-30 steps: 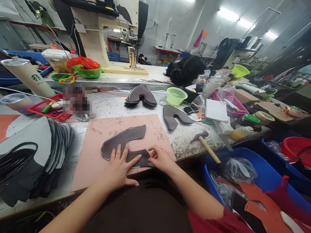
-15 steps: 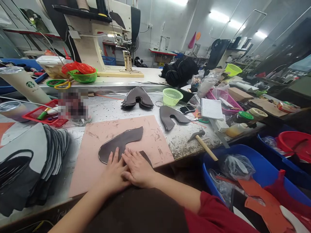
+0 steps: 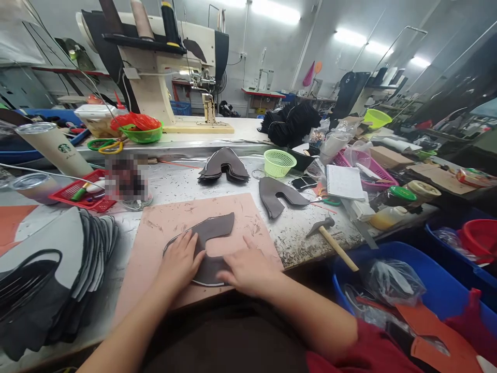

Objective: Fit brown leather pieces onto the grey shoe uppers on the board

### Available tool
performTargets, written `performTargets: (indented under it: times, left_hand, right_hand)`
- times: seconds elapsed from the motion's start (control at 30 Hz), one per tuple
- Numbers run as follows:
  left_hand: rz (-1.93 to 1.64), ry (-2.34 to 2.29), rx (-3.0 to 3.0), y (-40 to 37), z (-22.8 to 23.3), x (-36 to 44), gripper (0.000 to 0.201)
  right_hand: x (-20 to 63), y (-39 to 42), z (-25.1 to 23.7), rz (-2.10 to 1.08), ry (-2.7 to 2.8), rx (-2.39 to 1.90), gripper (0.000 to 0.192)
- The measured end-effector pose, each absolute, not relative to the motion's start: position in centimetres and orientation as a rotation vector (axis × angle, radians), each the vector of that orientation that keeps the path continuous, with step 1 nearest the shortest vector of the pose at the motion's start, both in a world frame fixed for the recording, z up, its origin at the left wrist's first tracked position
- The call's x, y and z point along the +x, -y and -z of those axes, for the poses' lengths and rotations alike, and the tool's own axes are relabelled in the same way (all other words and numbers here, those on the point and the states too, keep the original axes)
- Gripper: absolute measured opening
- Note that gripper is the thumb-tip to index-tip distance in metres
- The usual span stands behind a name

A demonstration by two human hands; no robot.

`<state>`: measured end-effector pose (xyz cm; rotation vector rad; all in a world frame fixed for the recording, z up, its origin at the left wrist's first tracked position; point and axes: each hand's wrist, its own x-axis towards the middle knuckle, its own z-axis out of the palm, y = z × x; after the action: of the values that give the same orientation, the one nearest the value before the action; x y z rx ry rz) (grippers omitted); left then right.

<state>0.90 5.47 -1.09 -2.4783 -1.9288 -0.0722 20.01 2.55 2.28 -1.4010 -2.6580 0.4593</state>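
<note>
A dark grey U-shaped leather piece (image 3: 215,227) lies flat on a pink board (image 3: 149,243), its opening facing right. My left hand (image 3: 181,259) rests on the curved left part of the piece, fingers stretched out. My right hand (image 3: 250,267) is over the end of the piece's lower arm, fingers spread and a little blurred; it covers that end. Beyond the board lie a stack of like pieces (image 3: 224,165) and a single U-shaped piece (image 3: 282,196).
A hammer (image 3: 336,246) sticks out over the table's right edge. At left stands a stack of grey and black pieces (image 3: 93,248). A sewing machine (image 3: 145,77) stands behind. Nearby are a green basket (image 3: 279,162), a notebook (image 3: 345,182) and a blue bin (image 3: 337,285).
My hands have moved apart: the right went rightward along the lower arm, the left stayed on the curve. More of the lower arm now shows. The whole view has shifted slightly.
</note>
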Motion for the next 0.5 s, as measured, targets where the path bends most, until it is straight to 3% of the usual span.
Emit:
performTargets:
  times: [0.1,0.3,0.4,0.5]
  left_hand:
    - [0.083,1.833,-2.494,-6.6,1.5,1.0,0.05]
    - [0.075,1.859,-2.453,-5.9,2.0,-0.3,0.065]
    - [-0.03,1.976,-2.466,-4.4,0.9,-1.8,0.073]
    - [-0.079,2.054,-2.63,-3.1,-1.3,-5.9,0.069]
  right_hand:
    - [17.3,-7.2,-2.4,-0.345,2.621,-1.234,0.041]
    - [15.7,-12.1,1.6,-0.374,2.679,-1.183,0.055]
    - [16.1,-12.0,1.5,-0.412,2.657,-1.266,0.056]
    - [16.0,-12.0,0.0,-0.464,2.701,-1.236,0.053]
